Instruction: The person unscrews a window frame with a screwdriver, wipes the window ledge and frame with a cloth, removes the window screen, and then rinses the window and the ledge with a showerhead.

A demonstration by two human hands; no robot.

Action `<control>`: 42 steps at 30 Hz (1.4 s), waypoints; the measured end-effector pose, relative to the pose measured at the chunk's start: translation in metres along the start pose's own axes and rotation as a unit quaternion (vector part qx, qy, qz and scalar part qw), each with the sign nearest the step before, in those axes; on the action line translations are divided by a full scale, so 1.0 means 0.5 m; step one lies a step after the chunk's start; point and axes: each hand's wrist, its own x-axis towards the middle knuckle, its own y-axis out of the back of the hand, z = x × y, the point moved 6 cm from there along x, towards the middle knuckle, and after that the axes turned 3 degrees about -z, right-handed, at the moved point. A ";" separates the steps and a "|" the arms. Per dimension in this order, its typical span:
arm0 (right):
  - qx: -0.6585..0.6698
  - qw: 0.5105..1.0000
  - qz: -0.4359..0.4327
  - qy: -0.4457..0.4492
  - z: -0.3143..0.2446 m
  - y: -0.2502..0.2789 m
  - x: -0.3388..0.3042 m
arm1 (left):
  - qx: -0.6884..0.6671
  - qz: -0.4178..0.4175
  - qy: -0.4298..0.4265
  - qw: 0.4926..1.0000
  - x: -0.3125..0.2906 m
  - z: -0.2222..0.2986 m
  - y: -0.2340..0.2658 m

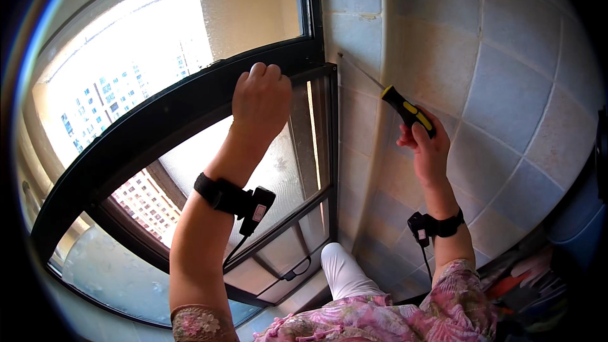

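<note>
A screwdriver (405,109) with a black and yellow handle is held in my right hand (430,149), its thin metal shaft pointing up and left across the tiled wall. The shaft's tip is apart from the window frame, just right of its upper corner. My left hand (261,102) is closed at the dark window frame (190,92), knuckles up, its fingertips hidden behind the hand. Below that hand is a dark-edged mesh screen panel (278,158), whose upper right corner (334,68) meets the wall side.
Light blue and beige tiles (506,88) cover the wall on the right. Tall buildings (107,104) show through the bright glass. A black handle or cord loop (296,272) is on the lower panel. Cloth items (532,278) lie at the lower right. Black bands with small devices circle both wrists.
</note>
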 end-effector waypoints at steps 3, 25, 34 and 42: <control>0.191 0.978 -0.033 -0.075 0.032 -0.001 -0.003 | 0.006 -0.012 0.004 1.000 0.000 0.002 -0.005; -0.257 0.952 -0.026 0.161 0.159 -0.151 0.104 | -0.413 -0.084 0.260 0.869 0.041 -0.046 0.002; -0.277 0.951 -0.009 0.135 0.212 -0.194 0.123 | -0.313 -0.158 0.245 0.904 0.122 -0.044 -0.112; -0.207 0.975 -0.010 0.080 0.214 -0.177 0.122 | -0.451 -0.339 0.268 0.781 0.160 -0.021 -0.173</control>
